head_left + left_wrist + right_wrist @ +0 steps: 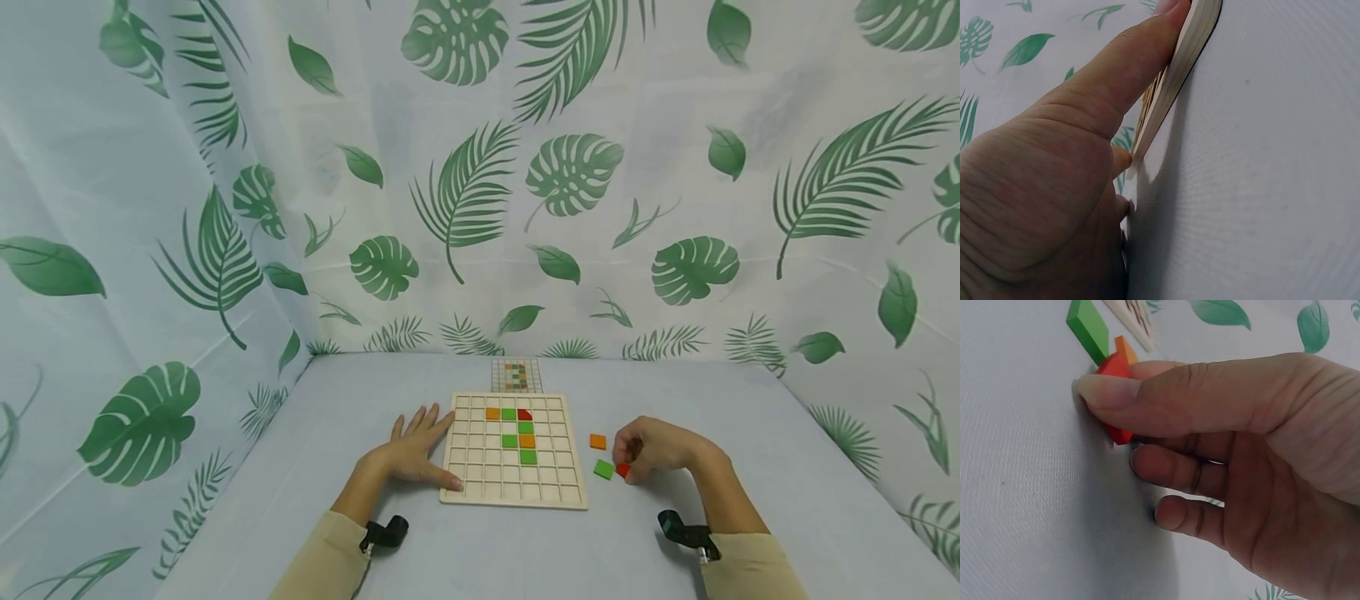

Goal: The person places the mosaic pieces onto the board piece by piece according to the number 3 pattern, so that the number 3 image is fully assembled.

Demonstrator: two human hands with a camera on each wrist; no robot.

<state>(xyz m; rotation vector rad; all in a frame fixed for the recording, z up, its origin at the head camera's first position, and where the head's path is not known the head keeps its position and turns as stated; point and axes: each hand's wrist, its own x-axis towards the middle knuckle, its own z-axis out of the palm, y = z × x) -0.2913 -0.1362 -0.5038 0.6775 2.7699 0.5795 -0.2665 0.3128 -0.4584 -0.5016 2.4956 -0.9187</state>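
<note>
A square wooden grid board lies on the table, with several orange, green and red tiles set in its cells. My left hand rests along its left side with fingers spread, and the thumb lies on the board's edge near the front corner. To the right of the board, my right hand pinches a red tile between thumb and forefinger, low at the tabletop. The thumb covers part of that tile. Close beside it lie a green tile and an orange tile.
Behind the board lies a small card printed with a grid and coloured squares. The table has a pale cover. A white curtain with green leaves hangs behind and at the sides.
</note>
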